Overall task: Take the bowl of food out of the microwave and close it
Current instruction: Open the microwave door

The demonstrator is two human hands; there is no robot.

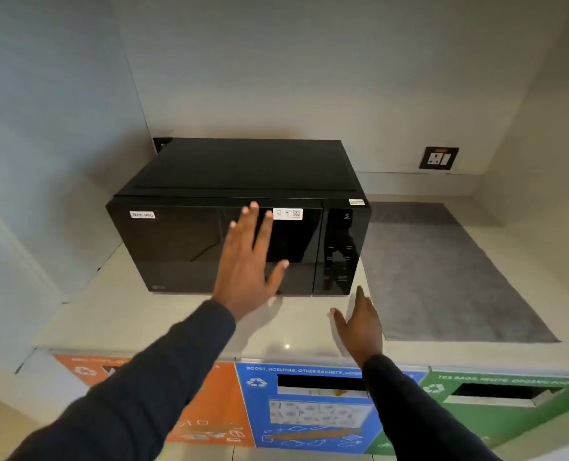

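A black microwave (pixel 209 181) stands on a pale counter (pixel 143 321) in a corner, its dark glass door (pixel 176 247) shut. A "Non-veg" label sits at the door's top left. My left hand (pixel 248 261) is raised flat in front of the door's right half, fingers spread, holding nothing. My right hand (pixel 359 322) hovers lower, just in front of the control panel (pixel 339 251), palm turned inward and empty. No bowl shows; the inside of the microwave is hidden behind the dark door.
A grey mat (pixel 442 267) lies on the counter right of the microwave. A wall socket (pixel 438 158) sits on the back wall. Below the counter's front edge are orange (pixel 216 404), blue (pixel 309 410) and green (pixel 496 397) recycling bin fronts with slots.
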